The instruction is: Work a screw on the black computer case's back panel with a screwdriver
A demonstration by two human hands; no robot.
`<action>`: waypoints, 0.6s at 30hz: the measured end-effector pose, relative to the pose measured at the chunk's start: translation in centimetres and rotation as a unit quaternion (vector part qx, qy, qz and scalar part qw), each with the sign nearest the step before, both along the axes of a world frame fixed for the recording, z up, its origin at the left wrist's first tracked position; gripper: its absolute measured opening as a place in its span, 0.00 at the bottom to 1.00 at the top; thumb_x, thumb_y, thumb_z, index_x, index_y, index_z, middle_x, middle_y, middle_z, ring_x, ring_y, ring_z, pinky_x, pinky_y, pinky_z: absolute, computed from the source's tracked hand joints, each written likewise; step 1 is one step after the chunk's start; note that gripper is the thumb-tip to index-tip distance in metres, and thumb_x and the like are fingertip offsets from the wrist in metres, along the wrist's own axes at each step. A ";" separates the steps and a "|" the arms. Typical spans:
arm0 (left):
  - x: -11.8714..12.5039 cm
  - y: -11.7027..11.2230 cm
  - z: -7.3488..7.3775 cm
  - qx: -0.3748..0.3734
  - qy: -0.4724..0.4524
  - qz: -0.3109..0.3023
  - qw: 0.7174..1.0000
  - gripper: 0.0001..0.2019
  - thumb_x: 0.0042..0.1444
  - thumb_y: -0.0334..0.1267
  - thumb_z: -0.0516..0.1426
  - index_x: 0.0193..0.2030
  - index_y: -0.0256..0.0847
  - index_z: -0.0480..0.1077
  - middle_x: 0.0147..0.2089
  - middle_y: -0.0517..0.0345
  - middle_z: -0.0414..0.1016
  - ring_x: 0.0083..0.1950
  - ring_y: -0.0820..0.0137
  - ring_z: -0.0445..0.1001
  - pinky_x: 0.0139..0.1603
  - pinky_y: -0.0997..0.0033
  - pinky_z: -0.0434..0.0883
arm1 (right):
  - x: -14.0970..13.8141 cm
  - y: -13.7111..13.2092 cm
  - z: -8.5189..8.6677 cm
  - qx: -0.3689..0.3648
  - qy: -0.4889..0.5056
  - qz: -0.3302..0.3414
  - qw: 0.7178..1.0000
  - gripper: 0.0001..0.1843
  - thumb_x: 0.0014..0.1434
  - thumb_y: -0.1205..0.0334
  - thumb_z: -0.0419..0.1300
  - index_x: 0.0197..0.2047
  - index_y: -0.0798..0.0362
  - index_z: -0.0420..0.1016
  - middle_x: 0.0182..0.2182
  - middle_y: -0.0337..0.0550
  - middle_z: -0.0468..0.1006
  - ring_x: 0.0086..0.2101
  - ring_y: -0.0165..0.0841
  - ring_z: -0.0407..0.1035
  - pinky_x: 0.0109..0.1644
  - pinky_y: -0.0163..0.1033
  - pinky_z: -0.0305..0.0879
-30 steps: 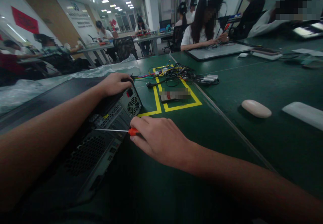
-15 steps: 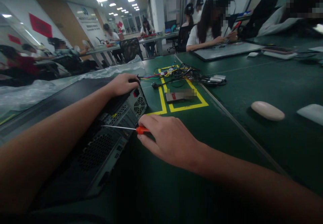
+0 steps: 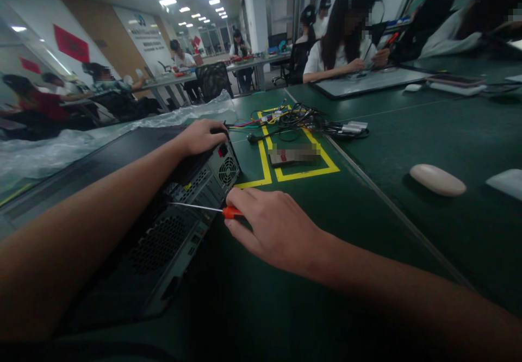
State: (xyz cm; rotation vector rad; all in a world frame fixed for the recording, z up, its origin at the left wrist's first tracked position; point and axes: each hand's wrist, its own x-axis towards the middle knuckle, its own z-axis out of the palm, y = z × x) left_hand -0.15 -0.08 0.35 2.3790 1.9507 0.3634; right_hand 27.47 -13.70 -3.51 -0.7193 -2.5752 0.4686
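Note:
A dark desktop computer case [image 3: 179,264] lies tilted on the green table, its back panel with vents and ports facing me. My left hand [image 3: 204,136] grips the far top corner of the case, fingers bent over the edge. In my right hand [image 3: 273,223] is a screwdriver [image 3: 233,213] with an orange-red handle, and its long metal shaft points left at the back panel. The tip meets the dark area around the slot covers; exact contact is too dim to make out. My right fingers wrap the handle, partly hiding it.
Beyond the case lies a tangle of cables [image 3: 305,118] by yellow tape [image 3: 305,174] framing a partly blurred flat object [image 3: 285,156]. A pale computer mouse [image 3: 438,180] sits to the right. Clear plastic wrap [image 3: 61,147] covers the left side. Across the table a person works over a flat panel [image 3: 367,83].
The whole view has shifted slightly, so everything appears a little further right. Both hands keep their places on the case and the screwdriver; the shaft stays at the back panel.

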 end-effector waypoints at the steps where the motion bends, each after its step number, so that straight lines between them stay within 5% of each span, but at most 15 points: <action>1: 0.0 0.0 0.0 0.001 -0.001 0.003 1.000 0.26 0.58 0.50 0.55 0.54 0.40 0.85 0.58 0.46 0.87 0.61 0.48 0.81 0.68 0.53 0.73 | -0.1 0.0 -0.1 0.001 -0.005 0.000 1.000 0.06 0.75 0.60 0.60 0.50 0.52 0.75 0.43 0.45 0.85 0.35 0.34 0.72 0.36 0.42 0.49; 14: 0.0 0.1 -0.1 -0.007 0.004 0.005 1.000 0.28 0.57 0.52 0.53 0.54 0.42 0.85 0.58 0.47 0.87 0.60 0.50 0.81 0.68 0.55 0.74 | -0.5 -0.4 -0.3 -0.023 -0.009 -0.013 1.000 0.15 0.80 0.52 0.57 0.51 0.54 0.80 0.46 0.49 0.87 0.42 0.40 0.78 0.39 0.44 0.57; 18: 0.0 0.2 -0.2 -0.003 -0.007 0.025 1.000 0.29 0.54 0.53 0.54 0.54 0.43 0.86 0.58 0.46 0.86 0.62 0.48 0.81 0.69 0.54 0.73 | -0.4 -0.3 -0.3 -0.018 -0.002 -0.004 1.000 0.13 0.75 0.61 0.60 0.59 0.54 0.74 0.49 0.48 0.87 0.42 0.39 0.79 0.39 0.43 0.58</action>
